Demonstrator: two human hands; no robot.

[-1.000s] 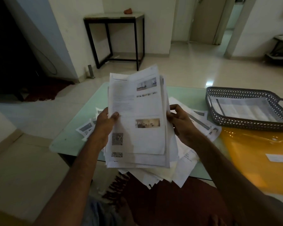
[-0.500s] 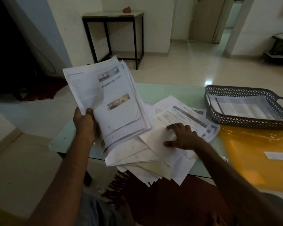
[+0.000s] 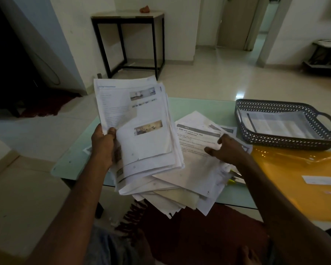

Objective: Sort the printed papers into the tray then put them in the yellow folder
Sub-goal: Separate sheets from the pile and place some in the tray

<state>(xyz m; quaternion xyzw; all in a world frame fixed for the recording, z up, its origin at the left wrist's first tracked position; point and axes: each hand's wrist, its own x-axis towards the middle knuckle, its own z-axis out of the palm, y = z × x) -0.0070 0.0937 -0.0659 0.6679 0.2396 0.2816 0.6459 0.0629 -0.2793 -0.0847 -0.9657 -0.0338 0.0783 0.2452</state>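
My left hand grips a thick stack of printed papers by its lower left edge, thumb pressed on the front sheet and fingers curled behind, so the stack stands tilted up off the table with its pages fanned unevenly at the bottom. The front sheet carries blocks of text and two small photographs. My right hand is released: it lies with fingers spread and the thumb pointing left on the top sheet of a loose pile of papers on the glass table. That sheet has a dark header bar and a line beginning "Wipe and return". The pile is untidy, with its near sheets hanging over the table's front edge above a dark red rug. The bottom of the stack I hold touches or overlaps the pile's left part; I cannot tell which. A yellow-green marker pokes out from under the pile's right side. To the right, further back on the table, sits the dark lattice tray with a handle at its right end, and a printed sheet lies flat inside it. Just in front of the tray lies the yellow folder, closed and flat, with a small white label on it. Across the room a black-framed side table stands against the wall with a small orange object on top.
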